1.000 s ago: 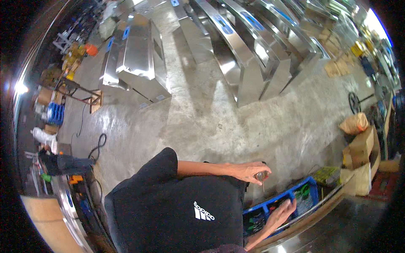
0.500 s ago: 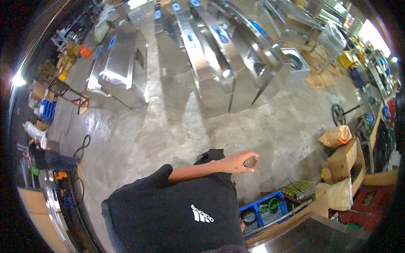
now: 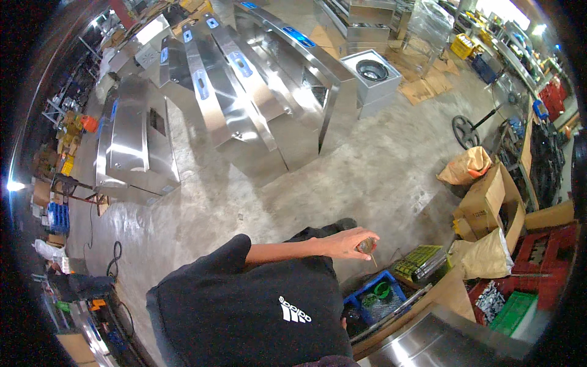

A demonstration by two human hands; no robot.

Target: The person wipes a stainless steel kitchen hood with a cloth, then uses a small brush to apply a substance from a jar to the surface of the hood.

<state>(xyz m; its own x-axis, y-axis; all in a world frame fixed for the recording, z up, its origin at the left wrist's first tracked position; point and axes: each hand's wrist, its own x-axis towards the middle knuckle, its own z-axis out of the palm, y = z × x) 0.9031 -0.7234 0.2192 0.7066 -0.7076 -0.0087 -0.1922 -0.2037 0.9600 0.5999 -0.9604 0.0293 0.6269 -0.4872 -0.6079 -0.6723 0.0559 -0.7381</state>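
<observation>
Head view: left hand [image 3: 343, 244] stretched out beyond the black shirt [image 3: 244, 312], thumb and fingers curled round a small rounded object [image 3: 367, 246], with a thin stem [image 3: 375, 262] pointing down beneath. Right hand [image 3: 343, 323] visible merely as a sliver of skin beside the shirt's right edge; impossible to tell whether spread or pinching. Below and near the left hand, a divided blue crate [image 3: 367, 285], green rings [image 3: 382, 290] toward its far corner, a metal bar [image 3: 411, 301] along its right edge. Past that bar, a cardboard strip [image 3: 437, 295] and a steel sheet [image 3: 440, 339], hemming in the near side. Outward along the floor's right edge, a yellow-green tray [image 3: 417, 262], tan paper bag [image 3: 483, 254], open cardboard box [image 3: 483, 199] and red crate [image 3: 547, 244], packed close. Widest room ahead: concrete floor [image 3: 361, 174] reaching from the left hand to steel cabinets [image 3: 257, 122], well apart.
</observation>
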